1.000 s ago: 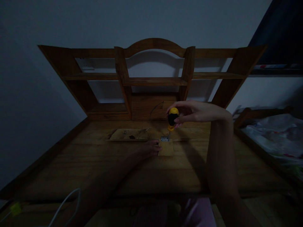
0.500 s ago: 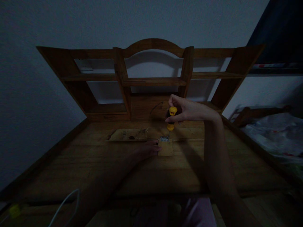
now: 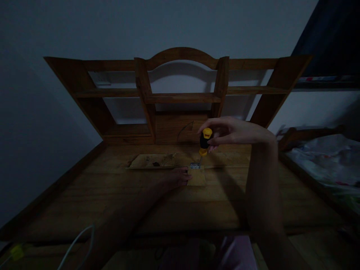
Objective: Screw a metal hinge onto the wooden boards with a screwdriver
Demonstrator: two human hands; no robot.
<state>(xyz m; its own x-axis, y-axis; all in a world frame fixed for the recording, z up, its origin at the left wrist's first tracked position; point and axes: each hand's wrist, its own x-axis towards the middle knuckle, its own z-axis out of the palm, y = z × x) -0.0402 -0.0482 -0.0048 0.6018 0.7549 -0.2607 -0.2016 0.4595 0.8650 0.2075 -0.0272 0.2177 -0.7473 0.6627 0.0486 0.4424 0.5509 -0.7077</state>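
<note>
A yellow-and-black screwdriver (image 3: 206, 141) stands nearly upright, slightly tilted, in the fingers of my right hand (image 3: 230, 131). Its shaft reaches down to the right end of a small metal hinge (image 3: 194, 165); the exact contact at the tip is too small to make out. The hinge lies along the far edge of a small wooden block (image 3: 196, 177) on the desk. My left hand (image 3: 177, 177) grips this block from its left side, with the fingertips at its edge. Part of those fingers is in shadow.
A longer wooden strip (image 3: 153, 161) with dark marks lies left of the hinge. Behind it rises the desk's wooden shelf unit (image 3: 182, 98). A white cable (image 3: 75, 242) loops at the lower left, near a yellow object (image 3: 17, 252). Plastic-wrapped items (image 3: 323, 157) are at the right.
My right hand has shifted slightly right, its fingers and thumb placed differently around the handle, so more of the black grip shows. My left hand and the block stay put.
</note>
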